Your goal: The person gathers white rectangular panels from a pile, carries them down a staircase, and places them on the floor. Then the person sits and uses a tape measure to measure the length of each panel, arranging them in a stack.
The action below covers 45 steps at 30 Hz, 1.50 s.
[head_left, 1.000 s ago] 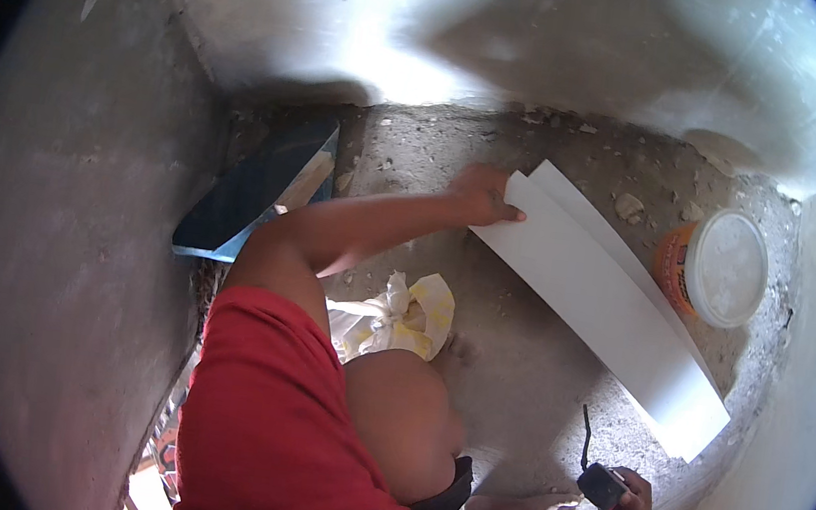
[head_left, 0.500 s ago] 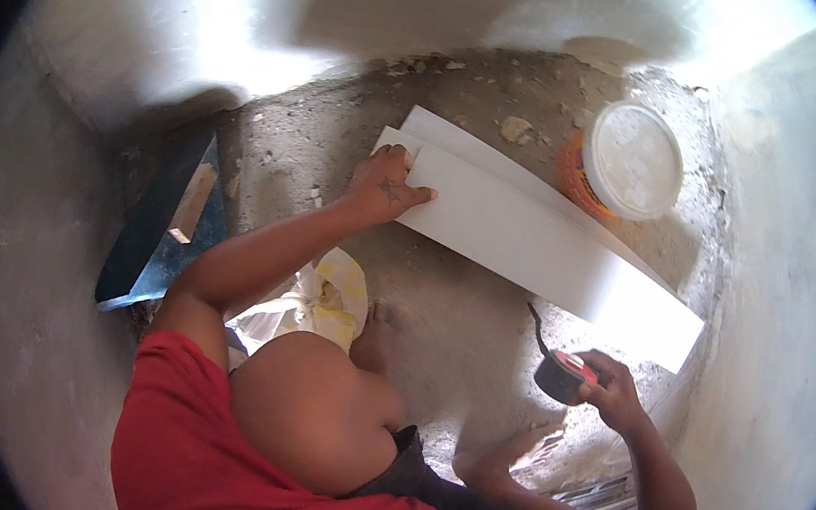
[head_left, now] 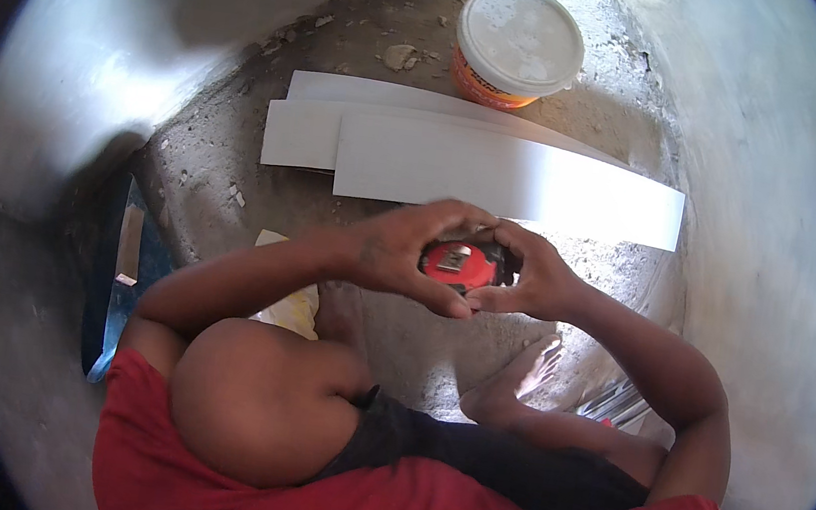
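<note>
A red and black tape measure (head_left: 457, 264) with a metal clip on its face is between my two hands, in front of my body. My left hand (head_left: 397, 249) curls round its left side, and my right hand (head_left: 541, 278) closes on the right side. The thumbs meet along the near edge, and the fingertips come together at the far edge. Just beyond the hands, long flat white panels lie overlapping on the floor. The front panel (head_left: 439, 163) rests over another white panel (head_left: 301, 134), which sticks out to the left. Neither hand is on the panels.
Behind the panels stands a white-lidded orange bucket (head_left: 521, 38). At the left, a dark blue angular object (head_left: 126, 298) carries a wooden piece (head_left: 129, 248). A yellow-and-white bag (head_left: 291, 312) lies by my leg, metal strips (head_left: 624, 406) at lower right. Walls close in both sides.
My left hand has let go of the white panels and joined my right hand on the tape measure, which moved left to the middle. The front panel has shifted right; the view has turned.
</note>
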Available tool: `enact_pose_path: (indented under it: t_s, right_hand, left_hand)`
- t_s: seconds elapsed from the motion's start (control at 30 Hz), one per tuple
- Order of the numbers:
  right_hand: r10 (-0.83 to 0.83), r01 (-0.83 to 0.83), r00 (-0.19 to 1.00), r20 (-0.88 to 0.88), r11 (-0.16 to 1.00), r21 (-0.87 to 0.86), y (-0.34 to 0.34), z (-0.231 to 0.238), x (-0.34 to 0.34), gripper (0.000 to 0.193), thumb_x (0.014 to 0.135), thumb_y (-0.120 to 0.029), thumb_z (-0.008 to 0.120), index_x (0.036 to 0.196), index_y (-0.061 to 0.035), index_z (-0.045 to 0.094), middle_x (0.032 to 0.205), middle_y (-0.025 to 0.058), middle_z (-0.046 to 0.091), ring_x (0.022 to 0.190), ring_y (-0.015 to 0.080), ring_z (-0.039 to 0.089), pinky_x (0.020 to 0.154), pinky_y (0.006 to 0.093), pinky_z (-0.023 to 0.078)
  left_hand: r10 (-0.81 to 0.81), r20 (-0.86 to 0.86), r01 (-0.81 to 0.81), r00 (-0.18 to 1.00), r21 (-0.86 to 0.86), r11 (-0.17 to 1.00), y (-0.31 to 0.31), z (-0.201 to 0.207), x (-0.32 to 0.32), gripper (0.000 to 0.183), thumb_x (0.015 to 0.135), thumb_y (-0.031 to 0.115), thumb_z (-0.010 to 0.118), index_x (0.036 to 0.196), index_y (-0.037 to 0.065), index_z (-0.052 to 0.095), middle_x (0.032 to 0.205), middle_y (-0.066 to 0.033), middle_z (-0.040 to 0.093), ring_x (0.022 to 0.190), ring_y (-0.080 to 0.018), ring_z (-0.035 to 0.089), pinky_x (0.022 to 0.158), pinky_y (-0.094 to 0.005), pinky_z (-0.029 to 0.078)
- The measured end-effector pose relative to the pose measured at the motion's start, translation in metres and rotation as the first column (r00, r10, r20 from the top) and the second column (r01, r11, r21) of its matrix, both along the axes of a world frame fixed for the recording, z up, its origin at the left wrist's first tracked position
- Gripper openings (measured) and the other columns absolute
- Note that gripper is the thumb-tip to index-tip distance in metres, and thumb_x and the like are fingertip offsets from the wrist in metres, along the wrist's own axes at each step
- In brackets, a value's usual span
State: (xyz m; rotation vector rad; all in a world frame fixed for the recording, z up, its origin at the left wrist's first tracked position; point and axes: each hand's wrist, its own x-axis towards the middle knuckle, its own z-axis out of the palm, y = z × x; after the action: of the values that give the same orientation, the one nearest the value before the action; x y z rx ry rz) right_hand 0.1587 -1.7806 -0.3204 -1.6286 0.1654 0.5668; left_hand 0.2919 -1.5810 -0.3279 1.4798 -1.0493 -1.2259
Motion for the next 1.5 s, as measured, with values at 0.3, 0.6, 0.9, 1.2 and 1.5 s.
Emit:
enact_pose_path:
  t_s: [0.3, 0.6, 0.9, 1.2, 1.5]
  right_hand:
    - [-0.182, 0.181, 0.965, -0.186, 0.983, -0.024, 0.005, 0.002, 0.006, 0.063, 0.073, -0.030, 0.083, 0.114, 0.0066, 0.052, 0.102, 0.0145, 0.062, 0.092, 0.0187, 0.062, 0.081, 0.0313, 0.051]
    - [-0.168, 0.120, 0.966, -0.197, 0.965, -0.234, -0.032, -0.019, -0.007, 0.027, 0.082, -0.024, 0.074, 0.086, 0.0008, 0.064, 0.080, 0.0083, 0.062, 0.071, 0.0138, 0.060, 0.064, 0.0270, 0.050]
    - [-0.430, 0.306, 0.877, -0.213, 0.844, -0.440, -0.139, -0.021, -0.083, 0.019, 0.083, -0.016, 0.072, 0.088, -0.0036, 0.059, 0.075, 0.0031, 0.059, 0.066, 0.0105, 0.057, 0.063, 0.0267, 0.048]
    - [-0.442, 0.358, 0.888, -0.125, 0.837, -0.414, -0.140, -0.045, -0.107, 0.015, 0.086, -0.015, 0.068, 0.094, -0.0061, 0.059, 0.081, 0.0023, 0.057, 0.070, 0.0115, 0.057, 0.065, 0.0279, 0.050]
    - [-0.502, 0.376, 0.852, -0.150, 0.786, -0.491, -0.164, -0.015, -0.112, 0.012, 0.084, -0.007, 0.068, 0.093, -0.0052, 0.059, 0.084, 0.0011, 0.056, 0.075, 0.0110, 0.056, 0.068, 0.0274, 0.048]
  left_hand:
    - [0.028, -0.261, 0.065, 0.965, 0.338, 0.939, 0.001, -0.003, -0.003, 0.088, 0.066, 0.028, 0.083, 0.135, 0.000, 0.036, 0.119, -0.0155, 0.054, 0.112, -0.0216, 0.053, 0.095, -0.0331, 0.043]
    - [-0.168, -0.177, 0.234, 0.970, 0.474, 0.849, 0.050, -0.019, 0.057, 0.077, 0.066, 0.029, 0.080, 0.134, 0.010, 0.049, 0.118, -0.0103, 0.055, 0.106, -0.0193, 0.055, 0.090, -0.0323, 0.045]
    - [0.044, -0.372, 0.272, 0.927, 0.747, 0.606, 0.129, -0.056, 0.121, 0.063, 0.066, 0.026, 0.078, 0.122, 0.007, 0.056, 0.103, -0.0078, 0.060, 0.091, -0.0174, 0.058, 0.077, -0.0298, 0.048]
    - [-0.049, -0.411, 0.376, 0.910, 0.773, 0.511, 0.128, -0.082, 0.128, 0.046, 0.067, 0.019, 0.073, 0.110, 0.006, 0.063, 0.084, -0.0034, 0.065, 0.072, -0.0113, 0.060, 0.062, -0.0275, 0.050]
    - [-0.113, -0.290, 0.297, 0.950, 0.738, 0.606, 0.101, -0.071, 0.134, 0.036, 0.077, 0.029, 0.073, 0.103, 0.005, 0.069, 0.089, -0.0060, 0.069, 0.077, -0.0115, 0.062, 0.068, -0.0269, 0.050]
